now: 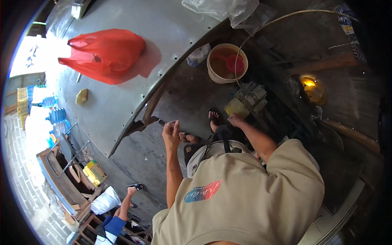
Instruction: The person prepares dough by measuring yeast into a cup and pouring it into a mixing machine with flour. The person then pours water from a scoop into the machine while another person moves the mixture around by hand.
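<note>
My right hand [235,119] is closed at the edge of a yellowish see-through container [237,108], whose exact kind I cannot tell. Just beyond that container sits a grey, blocky machine part [252,96], with a thin pale hose or cable running down to it. To the left, my left hand [171,130] is raised in front of my body with its fingers curled in. Whatever it may hold is hidden. A white bucket [212,72] of brownish liquid stands beyond my hands, and a pinkish-red dipper [233,63] floats or rests in it.
A metal-topped table [122,98] with a riveted edge fills the upper left, bearing a red plastic bag [108,55] and a yellowish lump [81,96]. A lit yellow lamp [312,87] glows at right. Another person's leg [125,204] shows at lower left, beside a wooden frame [55,181].
</note>
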The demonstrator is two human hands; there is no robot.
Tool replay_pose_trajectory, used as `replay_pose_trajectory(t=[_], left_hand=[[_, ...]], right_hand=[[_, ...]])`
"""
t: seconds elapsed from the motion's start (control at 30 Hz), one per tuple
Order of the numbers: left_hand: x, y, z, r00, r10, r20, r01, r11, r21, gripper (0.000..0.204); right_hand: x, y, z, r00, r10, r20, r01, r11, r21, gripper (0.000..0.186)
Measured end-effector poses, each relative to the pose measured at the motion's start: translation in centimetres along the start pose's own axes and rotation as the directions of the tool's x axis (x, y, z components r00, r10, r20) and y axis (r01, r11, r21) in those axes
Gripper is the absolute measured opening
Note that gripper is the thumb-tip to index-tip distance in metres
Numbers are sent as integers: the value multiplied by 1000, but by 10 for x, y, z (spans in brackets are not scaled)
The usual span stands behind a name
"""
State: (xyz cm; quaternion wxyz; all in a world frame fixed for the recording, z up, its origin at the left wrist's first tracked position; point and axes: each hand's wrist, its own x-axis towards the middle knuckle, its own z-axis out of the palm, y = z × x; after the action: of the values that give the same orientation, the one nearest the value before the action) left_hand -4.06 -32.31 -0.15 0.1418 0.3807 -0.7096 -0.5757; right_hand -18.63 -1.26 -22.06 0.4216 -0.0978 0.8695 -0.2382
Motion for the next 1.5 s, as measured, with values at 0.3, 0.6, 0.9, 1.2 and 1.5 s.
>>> replay_pose_trajectory(t=[0.3,0.6,0.9,1.2,1.5], left_hand=[[36,51,12,976,195,97,-209,962,173,18],[122,-5,31,770,67,635,-434,784,444,22],[136,-29,132,92,-196,976,-297,930,214,28],[187,-75,133,-113,-175,978,-506,857,94,37],[144,-103,192,70,-740,669,-433,582,688,36]], right_hand=[[54,26,9,998,-56,3,56,998,-9,28],[2,-195,-9,941,-86,-328,222,887,405,33],[-65,-242,-27,671,-294,-680,414,910,16,47],[-167,-26,104,416,747,-519,-401,663,632,46],[-231,-73,271,470,870,150,-389,52,920,41]])
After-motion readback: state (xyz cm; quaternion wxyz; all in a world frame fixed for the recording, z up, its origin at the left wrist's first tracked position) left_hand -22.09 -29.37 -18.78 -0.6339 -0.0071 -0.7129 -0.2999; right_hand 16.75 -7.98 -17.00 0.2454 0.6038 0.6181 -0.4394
